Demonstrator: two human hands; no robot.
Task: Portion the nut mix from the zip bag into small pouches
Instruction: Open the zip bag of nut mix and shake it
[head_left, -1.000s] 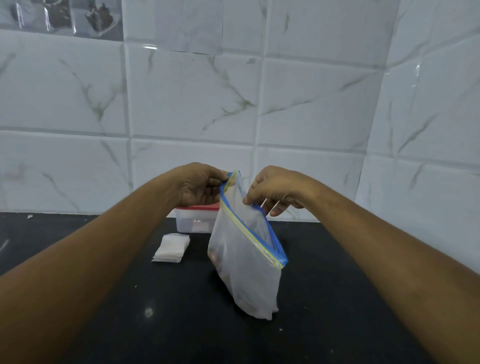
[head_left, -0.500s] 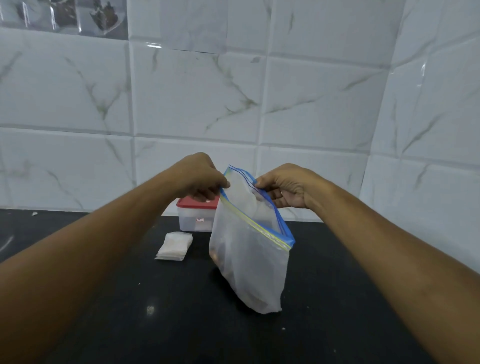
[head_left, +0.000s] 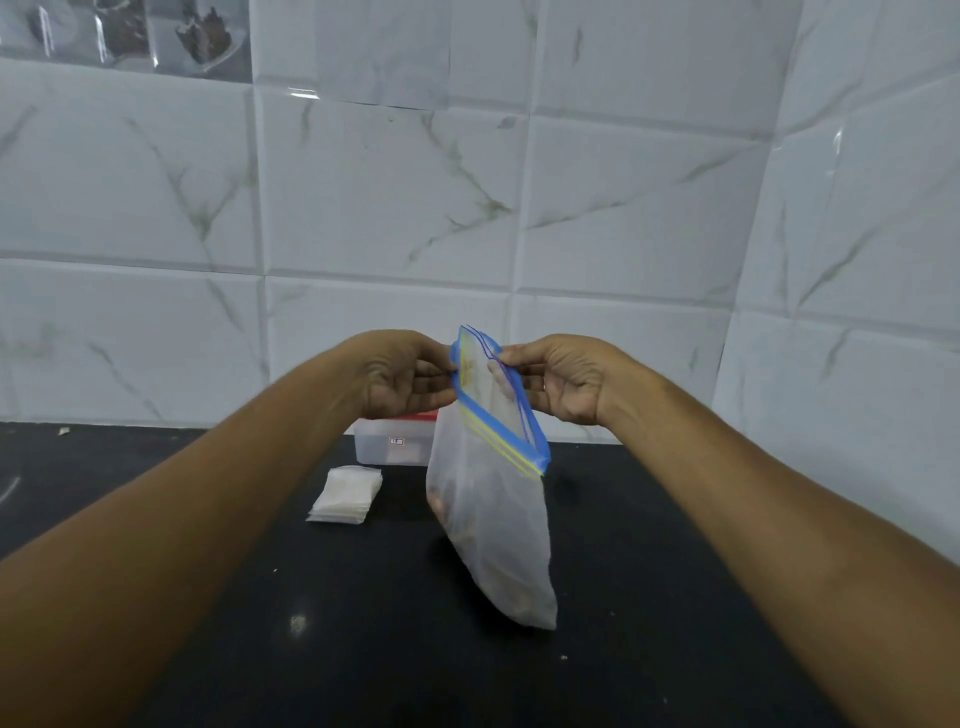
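A cloudy plastic zip bag (head_left: 493, 530) with a blue and yellow zip strip stands tilted on the black counter (head_left: 363, 649), its bottom resting on the surface. Brownish nut mix shows dimly through its lower half. My left hand (head_left: 402, 376) pinches the left lip of the bag's mouth. My right hand (head_left: 563, 376) pinches the right lip, and the far end of the zip is parted between them. A small stack of flat clear pouches (head_left: 345, 493) lies on the counter to the bag's left.
A clear plastic box with a red lid (head_left: 392, 441) stands against the wall behind my left hand. White marbled tile walls close the back and the right side. Small crumbs dot the counter.
Both hands have pulled the two lips of the bag apart, so the zip has opened wider at its far end. The bag still stands in the same spot.
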